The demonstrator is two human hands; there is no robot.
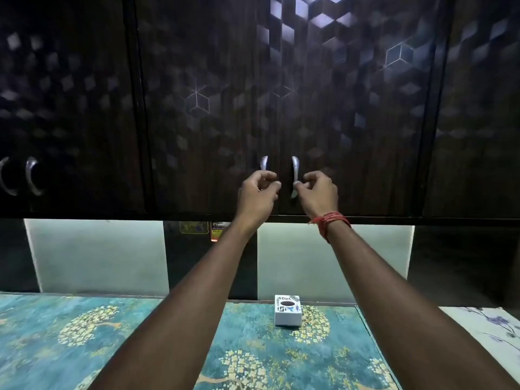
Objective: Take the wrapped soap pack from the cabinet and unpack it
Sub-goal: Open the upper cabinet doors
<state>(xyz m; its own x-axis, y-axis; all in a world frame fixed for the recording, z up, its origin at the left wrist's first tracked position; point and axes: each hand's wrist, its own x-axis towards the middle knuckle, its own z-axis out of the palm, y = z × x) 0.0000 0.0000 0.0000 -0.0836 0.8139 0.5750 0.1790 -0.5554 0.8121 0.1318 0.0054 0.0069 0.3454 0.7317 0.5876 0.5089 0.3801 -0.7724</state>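
Two hands were up at the cabinet (pixel 213 108), each curled narrow round a door handle: left hand (pixel 257 194) on the left handle (pixel 264 164), right hand (pixel 318 194) on the right handle (pixel 295 167). Doors looked shut, w/ no gap at the centre seam. Soap pack wasn't in view, presumably inside. Step in hand: opening the cabinet, very start of the task. Next move probably needs both doors pulled outward & apart, then a look inside. Small white box (pixel 287 310) sat below on the patterned tabletop (pixel 84 327), unrelated afaict.

Dim scene; glare on cabinet (pixel 309 18) top, backlit panels below, edges warped.
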